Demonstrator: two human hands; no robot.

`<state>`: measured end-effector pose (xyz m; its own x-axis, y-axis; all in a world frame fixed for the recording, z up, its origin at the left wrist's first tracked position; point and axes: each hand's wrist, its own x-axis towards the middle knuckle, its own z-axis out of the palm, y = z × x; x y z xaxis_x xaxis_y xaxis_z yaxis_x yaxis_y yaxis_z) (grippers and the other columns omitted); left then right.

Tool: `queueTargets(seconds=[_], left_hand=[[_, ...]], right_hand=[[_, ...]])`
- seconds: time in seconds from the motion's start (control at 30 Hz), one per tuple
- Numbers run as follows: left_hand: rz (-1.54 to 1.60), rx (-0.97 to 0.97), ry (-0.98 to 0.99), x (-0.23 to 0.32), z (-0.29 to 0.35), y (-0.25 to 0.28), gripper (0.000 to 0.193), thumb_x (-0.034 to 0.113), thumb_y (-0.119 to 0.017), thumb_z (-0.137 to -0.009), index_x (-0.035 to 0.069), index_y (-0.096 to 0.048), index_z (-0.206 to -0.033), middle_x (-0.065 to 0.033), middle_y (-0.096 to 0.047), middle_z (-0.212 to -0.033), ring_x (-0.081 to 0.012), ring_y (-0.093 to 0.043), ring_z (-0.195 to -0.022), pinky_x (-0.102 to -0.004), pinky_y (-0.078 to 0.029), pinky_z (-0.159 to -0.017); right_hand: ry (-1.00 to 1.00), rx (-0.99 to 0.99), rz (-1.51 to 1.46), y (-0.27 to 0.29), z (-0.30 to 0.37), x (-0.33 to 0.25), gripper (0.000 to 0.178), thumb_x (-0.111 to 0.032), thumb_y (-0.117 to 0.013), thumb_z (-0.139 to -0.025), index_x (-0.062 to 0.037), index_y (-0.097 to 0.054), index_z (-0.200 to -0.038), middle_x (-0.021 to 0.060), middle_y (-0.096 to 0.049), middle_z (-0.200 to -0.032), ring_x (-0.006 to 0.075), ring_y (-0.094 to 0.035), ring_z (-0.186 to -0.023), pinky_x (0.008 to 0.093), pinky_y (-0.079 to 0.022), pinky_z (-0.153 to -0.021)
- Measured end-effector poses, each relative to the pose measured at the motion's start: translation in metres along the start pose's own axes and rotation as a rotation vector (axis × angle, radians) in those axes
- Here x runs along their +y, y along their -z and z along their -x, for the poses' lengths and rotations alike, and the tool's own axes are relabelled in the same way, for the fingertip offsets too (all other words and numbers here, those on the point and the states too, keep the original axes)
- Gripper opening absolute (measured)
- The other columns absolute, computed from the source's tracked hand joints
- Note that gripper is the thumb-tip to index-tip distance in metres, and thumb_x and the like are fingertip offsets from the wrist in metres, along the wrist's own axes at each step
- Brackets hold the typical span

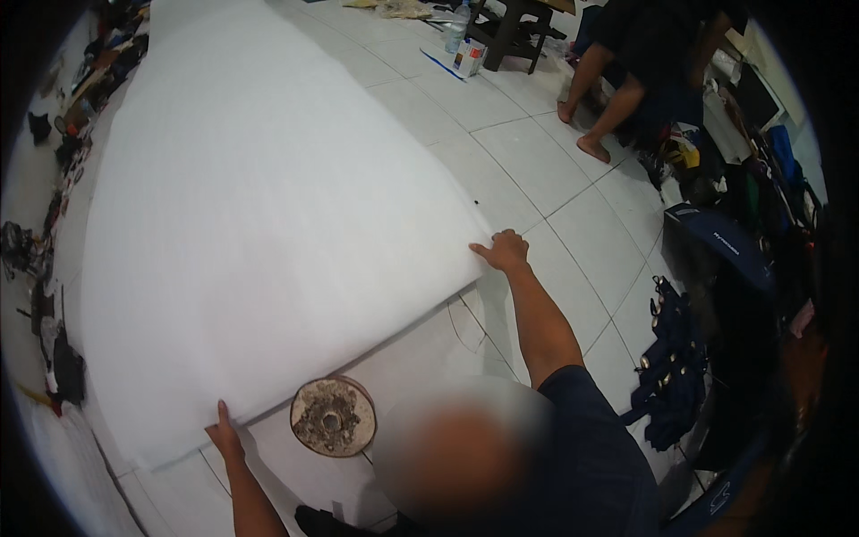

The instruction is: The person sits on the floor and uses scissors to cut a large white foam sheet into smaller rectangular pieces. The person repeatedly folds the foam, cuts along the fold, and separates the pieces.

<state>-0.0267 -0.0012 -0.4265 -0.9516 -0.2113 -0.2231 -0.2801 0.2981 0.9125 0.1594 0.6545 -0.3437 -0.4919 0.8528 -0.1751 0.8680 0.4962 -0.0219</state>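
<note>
A wide white sheet (259, 197), smooth and soft-looking, stretches from the near floor to the far upper left. My left hand (225, 438) pinches its near edge at the lower left, thumb on top and fingers mostly hidden beneath. At the sheet's right corner my right hand (505, 251) is closed on the edge, knuckles up. Between my hands, just below the near edge, stands a round object (333, 417) with a dirty brown top and a small central hole; its kind is unclear.
Grey-white tiles (510, 152) cover the floor. Dark bundled items (671, 367) and a dark blue case (723, 242) lie at right. A barefoot person (626, 63) bends at upper right, near a dark stool (514, 36), a clear bottle (457, 27) and a can (468, 57). Clutter lines the left wall.
</note>
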Motion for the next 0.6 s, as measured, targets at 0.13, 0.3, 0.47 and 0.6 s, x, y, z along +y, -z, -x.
queueTargets(seconds=[0.13,0.3,0.47,0.6], left_hand=[[-0.024,0.007,0.010,-0.005,-0.009,0.010,0.060,0.032,-0.069,-0.086,-0.006,-0.047,-0.127,-0.0164,-0.054,-0.126,-0.0261,-0.051,-0.115,-0.0368,-0.038,-0.100],[0.103,0.151,0.227,0.026,0.008,-0.002,0.064,0.046,-0.066,-0.085,-0.008,-0.054,-0.119,-0.0155,-0.057,-0.120,-0.0262,-0.054,-0.109,-0.0375,-0.041,-0.096],[0.279,0.286,0.155,0.003,-0.012,0.003,0.066,0.050,-0.064,-0.085,-0.008,-0.056,-0.116,-0.0148,-0.058,-0.117,-0.0276,-0.054,-0.107,-0.0413,-0.044,-0.094],[0.280,0.283,0.258,-0.013,-0.038,0.025,0.056,0.044,-0.066,-0.083,-0.003,-0.055,-0.111,-0.0165,-0.060,-0.109,-0.0312,-0.058,-0.096,-0.0478,-0.050,-0.081]], right_hand=[[-0.012,0.009,-0.227,-0.023,-0.026,0.013,0.057,-0.054,-0.068,-0.077,-0.0060,-0.061,-0.106,0.0116,-0.059,-0.109,0.0271,-0.057,-0.104,0.0435,-0.042,-0.091],[-0.076,0.035,-0.409,-0.048,-0.051,0.045,0.046,-0.047,-0.070,-0.078,-0.0072,-0.060,-0.100,0.0126,-0.062,-0.100,0.0273,-0.060,-0.098,0.0413,-0.046,-0.084],[0.011,0.088,-0.485,-0.061,-0.081,0.055,0.044,-0.042,-0.069,-0.080,-0.0051,-0.061,-0.103,0.0140,-0.065,-0.101,0.0295,-0.063,-0.094,0.0402,-0.049,-0.082],[0.158,0.181,-0.407,-0.076,-0.095,0.074,0.048,-0.036,-0.067,-0.084,-0.0013,-0.061,-0.116,0.0156,-0.068,-0.103,0.0239,-0.065,-0.095,0.0351,-0.051,-0.082]])
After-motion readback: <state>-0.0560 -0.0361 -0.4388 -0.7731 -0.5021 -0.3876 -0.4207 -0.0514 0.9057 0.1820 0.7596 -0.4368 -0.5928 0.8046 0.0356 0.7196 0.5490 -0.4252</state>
